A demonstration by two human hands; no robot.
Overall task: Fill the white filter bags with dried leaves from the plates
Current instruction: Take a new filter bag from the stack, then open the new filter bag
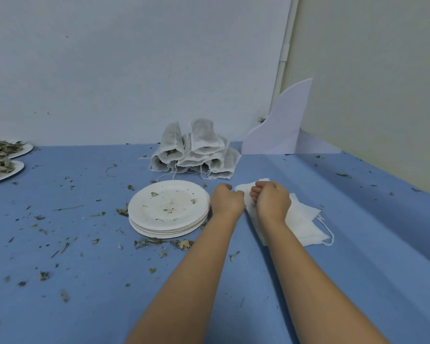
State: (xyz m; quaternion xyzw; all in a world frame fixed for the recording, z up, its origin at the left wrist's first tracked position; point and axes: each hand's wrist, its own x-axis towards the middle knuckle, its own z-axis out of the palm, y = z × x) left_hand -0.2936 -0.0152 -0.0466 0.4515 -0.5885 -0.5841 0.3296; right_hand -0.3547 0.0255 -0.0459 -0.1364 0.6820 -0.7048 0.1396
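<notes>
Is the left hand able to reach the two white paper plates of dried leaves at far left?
Probably yes: only leaf-strewn blue table lies before the white paper plates, though the left hand pinches a white filter bag.

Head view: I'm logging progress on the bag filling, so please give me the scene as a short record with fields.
left hand: pinches top bag
right hand: pinches same bag
empty bags: flat pile under right hand
filled bags: heap behind empty plates
empty plates: stack left of the hands
leaf plates: two, far left edge
table: blue, strewn with leaf crumbs
</notes>
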